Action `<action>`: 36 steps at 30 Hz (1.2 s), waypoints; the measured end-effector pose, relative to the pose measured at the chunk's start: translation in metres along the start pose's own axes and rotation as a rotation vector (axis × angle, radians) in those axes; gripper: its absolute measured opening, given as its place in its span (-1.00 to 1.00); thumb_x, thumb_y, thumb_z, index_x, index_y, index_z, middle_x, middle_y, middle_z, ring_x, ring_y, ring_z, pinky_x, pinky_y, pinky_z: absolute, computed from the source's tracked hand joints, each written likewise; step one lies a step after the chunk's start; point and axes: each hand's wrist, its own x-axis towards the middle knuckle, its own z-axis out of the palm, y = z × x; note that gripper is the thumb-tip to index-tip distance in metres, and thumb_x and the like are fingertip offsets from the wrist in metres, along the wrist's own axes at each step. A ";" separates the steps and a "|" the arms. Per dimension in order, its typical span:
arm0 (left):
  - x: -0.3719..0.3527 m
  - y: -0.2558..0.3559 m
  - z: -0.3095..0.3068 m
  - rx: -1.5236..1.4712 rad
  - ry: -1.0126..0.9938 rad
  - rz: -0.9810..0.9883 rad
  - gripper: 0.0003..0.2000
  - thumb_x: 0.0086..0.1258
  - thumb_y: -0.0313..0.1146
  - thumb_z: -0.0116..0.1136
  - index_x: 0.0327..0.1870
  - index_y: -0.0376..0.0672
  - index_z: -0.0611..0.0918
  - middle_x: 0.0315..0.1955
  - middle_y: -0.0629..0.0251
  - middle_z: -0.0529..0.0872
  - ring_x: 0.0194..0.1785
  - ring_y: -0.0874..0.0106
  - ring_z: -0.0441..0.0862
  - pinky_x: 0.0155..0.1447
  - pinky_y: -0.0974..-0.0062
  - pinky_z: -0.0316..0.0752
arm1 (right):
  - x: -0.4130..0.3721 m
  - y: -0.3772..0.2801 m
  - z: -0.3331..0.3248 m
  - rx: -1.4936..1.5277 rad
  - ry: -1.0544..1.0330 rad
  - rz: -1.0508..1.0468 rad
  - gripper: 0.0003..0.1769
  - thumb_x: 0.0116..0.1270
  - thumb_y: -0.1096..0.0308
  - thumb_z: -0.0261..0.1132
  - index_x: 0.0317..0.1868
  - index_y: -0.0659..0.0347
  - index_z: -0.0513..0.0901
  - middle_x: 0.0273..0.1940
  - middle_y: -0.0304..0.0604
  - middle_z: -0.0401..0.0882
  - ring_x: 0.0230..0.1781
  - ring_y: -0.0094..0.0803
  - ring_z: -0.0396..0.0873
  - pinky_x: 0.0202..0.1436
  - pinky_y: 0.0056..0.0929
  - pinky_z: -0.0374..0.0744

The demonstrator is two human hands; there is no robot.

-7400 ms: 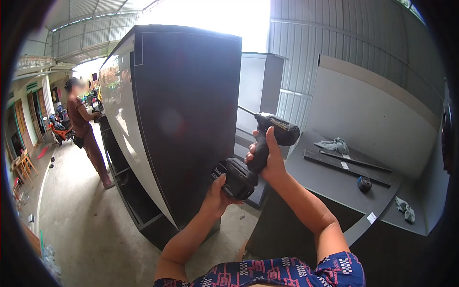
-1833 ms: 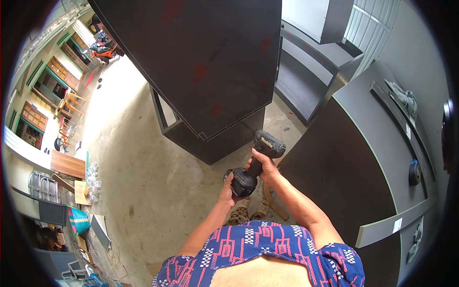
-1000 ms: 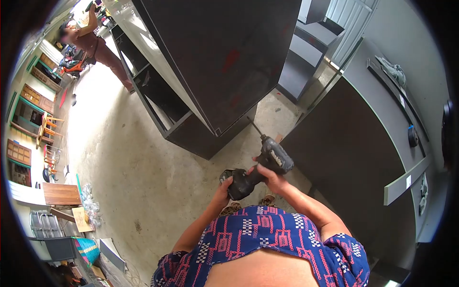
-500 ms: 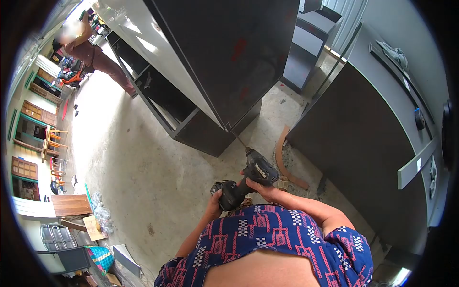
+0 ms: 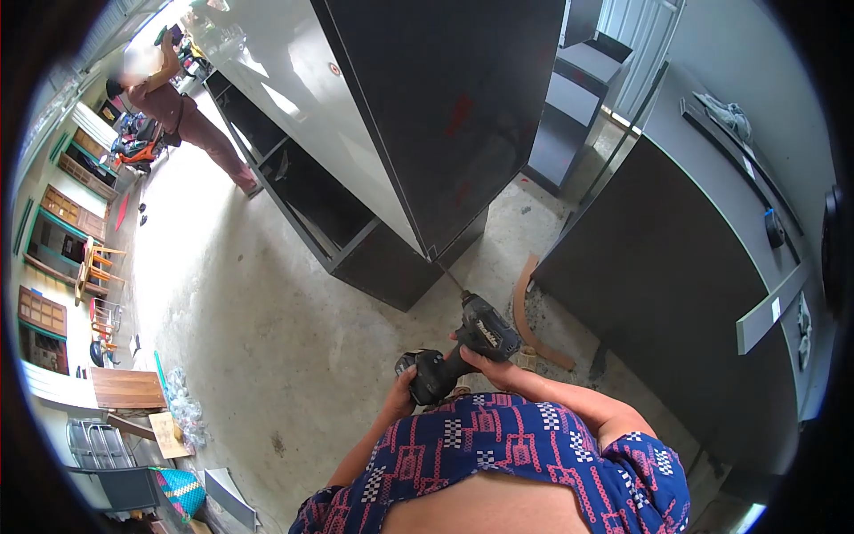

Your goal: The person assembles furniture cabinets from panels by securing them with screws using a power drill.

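A black cordless drill (image 5: 487, 327) with a long thin bit (image 5: 453, 279) is held out before my chest. My right hand (image 5: 485, 367) wraps its grip just behind the body. Round the battery end at the left, my left hand (image 5: 403, 390) is closed. The bit points forward to the lower corner of a tall dark cabinet (image 5: 445, 116); its tip appears to meet the edge there, though contact is too small to confirm. Under and beside that cabinet lies a black open-fronted cabinet frame (image 5: 382, 267), on the floor.
To the right leans a large dark panel (image 5: 658, 267), near a curved brown strip (image 5: 525, 320) on the concrete floor (image 5: 302, 347). Tape (image 5: 774, 229) and a board (image 5: 772, 311) lie on the grey surface beyond. A person (image 5: 191, 120) stands far left. A wooden board (image 5: 129, 388) lies lower left.
The view has shifted slightly, so the cabinets and drill sit a little lower in the picture. Both hands keep their hold on the drill, and the bit stays at the cabinet corner.
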 end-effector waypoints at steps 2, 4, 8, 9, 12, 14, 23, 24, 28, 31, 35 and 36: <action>0.002 -0.003 -0.005 -0.002 -0.006 0.014 -0.40 0.27 -0.05 0.16 0.24 -0.23 0.38 0.06 0.13 0.57 0.08 0.30 0.60 0.19 0.33 0.52 | -0.004 -0.003 0.004 0.011 -0.009 -0.029 -0.54 0.40 0.19 0.23 0.23 0.15 0.37 -0.08 -0.15 0.63 0.03 -0.38 0.55 0.14 -0.31 0.50; 0.001 0.000 0.001 0.004 -0.013 0.014 -0.40 0.26 -0.06 0.17 0.25 -0.23 0.37 0.07 0.13 0.56 0.09 0.30 0.59 0.19 0.33 0.52 | -0.010 -0.010 0.008 0.022 -0.017 -0.093 -0.56 0.39 0.26 0.25 0.21 0.16 0.40 -0.10 -0.21 0.63 -0.01 -0.43 0.55 0.10 -0.38 0.52; -0.008 0.015 0.024 0.020 -0.063 0.042 -0.36 0.23 -0.07 0.18 0.27 -0.22 0.34 0.09 0.14 0.54 0.10 0.29 0.58 0.19 0.33 0.52 | -0.018 -0.027 0.015 -0.163 -0.048 -0.222 -0.51 0.37 0.29 0.27 0.25 0.19 0.37 -0.08 -0.20 0.62 0.01 -0.44 0.55 0.12 -0.39 0.51; -0.011 0.021 0.031 0.052 -0.073 0.066 -0.34 0.21 -0.03 0.21 0.28 -0.20 0.34 0.11 0.13 0.54 0.12 0.28 0.58 0.20 0.31 0.52 | -0.019 -0.036 0.017 -0.194 -0.059 -0.219 -0.50 0.37 0.29 0.27 0.26 0.19 0.36 -0.07 -0.20 0.62 0.01 -0.45 0.54 0.13 -0.39 0.51; -0.015 0.035 0.051 0.118 -0.102 0.143 -0.27 0.16 0.05 0.25 0.30 -0.16 0.34 0.14 0.11 0.53 0.16 0.24 0.56 0.22 0.27 0.52 | -0.022 -0.055 0.023 -0.205 -0.083 -0.212 -0.48 0.36 0.31 0.28 0.27 0.19 0.36 -0.07 -0.19 0.62 0.01 -0.47 0.54 0.13 -0.42 0.51; -0.015 0.040 0.058 0.117 -0.116 0.193 -0.26 0.15 0.07 0.25 0.30 -0.17 0.33 0.14 0.12 0.53 0.16 0.25 0.56 0.21 0.27 0.52 | -0.022 -0.063 0.029 -0.218 -0.087 -0.247 -0.48 0.36 0.31 0.29 0.27 0.20 0.36 -0.08 -0.19 0.63 0.01 -0.48 0.54 0.12 -0.43 0.52; -0.012 0.051 0.065 0.093 -0.156 0.208 -0.36 0.24 -0.02 0.14 0.29 -0.15 0.30 0.08 0.20 0.52 0.12 0.34 0.56 0.20 0.35 0.51 | -0.017 -0.083 0.040 -0.305 -0.084 -0.365 -0.51 0.34 0.32 0.30 0.24 0.19 0.38 -0.11 -0.21 0.64 -0.03 -0.50 0.55 0.07 -0.43 0.54; -0.011 0.051 0.064 0.089 -0.158 0.197 -0.37 0.26 -0.02 0.13 0.28 -0.16 0.30 0.08 0.19 0.52 0.11 0.34 0.56 0.19 0.35 0.51 | -0.016 -0.084 0.040 -0.311 -0.080 -0.369 -0.51 0.34 0.33 0.30 0.23 0.19 0.39 -0.11 -0.21 0.64 -0.04 -0.50 0.56 0.06 -0.43 0.54; -0.010 0.051 0.066 0.083 -0.193 0.223 -0.40 0.29 -0.03 0.08 0.28 -0.19 0.32 0.09 0.18 0.53 0.11 0.33 0.56 0.18 0.35 0.52 | -0.013 -0.084 0.040 -0.335 -0.079 -0.369 -0.52 0.34 0.33 0.30 0.23 0.19 0.39 -0.12 -0.20 0.64 -0.03 -0.49 0.56 0.06 -0.43 0.54; 0.003 0.035 0.040 0.058 -0.196 0.191 -0.40 0.30 -0.03 0.07 0.28 -0.20 0.33 0.11 0.16 0.53 0.12 0.30 0.56 0.20 0.34 0.50 | -0.013 -0.081 0.041 -0.341 -0.071 -0.362 -0.54 0.35 0.34 0.29 0.22 0.18 0.40 -0.12 -0.20 0.63 -0.03 -0.47 0.56 0.02 -0.42 0.56; 0.008 0.038 0.039 0.044 -0.219 0.138 -0.34 0.27 0.03 0.11 0.30 -0.21 0.33 0.14 0.13 0.51 0.14 0.27 0.54 0.25 0.30 0.45 | -0.013 -0.080 0.038 -0.305 -0.084 -0.317 -0.51 0.38 0.31 0.25 0.26 0.20 0.37 -0.06 -0.18 0.62 0.03 -0.45 0.52 0.12 -0.39 0.50; 0.008 0.039 0.041 0.043 -0.231 0.140 -0.33 0.26 0.04 0.11 0.30 -0.21 0.33 0.14 0.12 0.51 0.15 0.27 0.54 0.25 0.29 0.45 | -0.014 -0.080 0.038 -0.293 -0.095 -0.271 -0.50 0.40 0.29 0.23 0.29 0.21 0.35 -0.03 -0.17 0.61 0.07 -0.43 0.50 0.18 -0.36 0.45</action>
